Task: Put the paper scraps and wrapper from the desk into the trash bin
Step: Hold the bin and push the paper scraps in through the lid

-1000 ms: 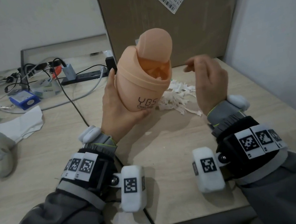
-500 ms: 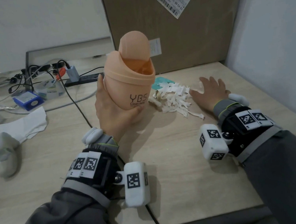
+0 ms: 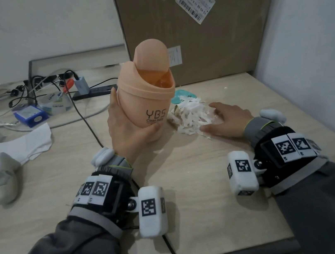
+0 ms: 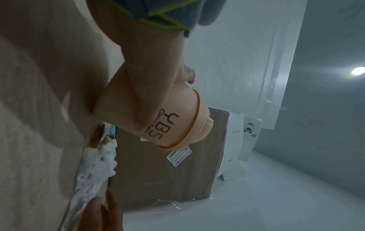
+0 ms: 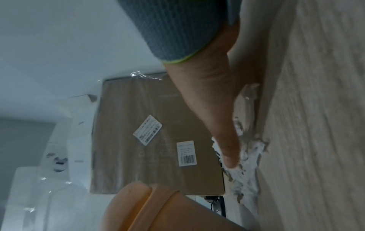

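My left hand (image 3: pixel 129 130) grips a small peach trash bin (image 3: pixel 148 90) marked YBS, its swing lid tipped open; the bin leans right, its base near the desk. A heap of white paper scraps (image 3: pixel 190 114) lies just right of the bin, with a brownish wrapper piece (image 3: pixel 174 116) at its left edge and a teal wrapper (image 3: pixel 186 95) behind. My right hand (image 3: pixel 224 118) lies flat on the right side of the heap, fingers straight. The left wrist view shows the bin (image 4: pixel 158 118) above the scraps (image 4: pixel 96 170). In the right wrist view a finger (image 5: pixel 227 150) touches the scraps (image 5: pixel 248 157).
A large cardboard box (image 3: pixel 201 24) stands against the wall behind the heap. A black cable (image 3: pixel 84 119) runs down the desk left of the bin. Tissue (image 3: pixel 26 145), a grey plush (image 3: pixel 2 175), a blue box (image 3: pixel 30 114) and a power strip (image 3: pixel 91 91) crowd the left side.
My right hand came down from beside the bin's mouth onto the scrap heap, then slid further left onto it. The bin dropped lower and stands more upright in my left hand.
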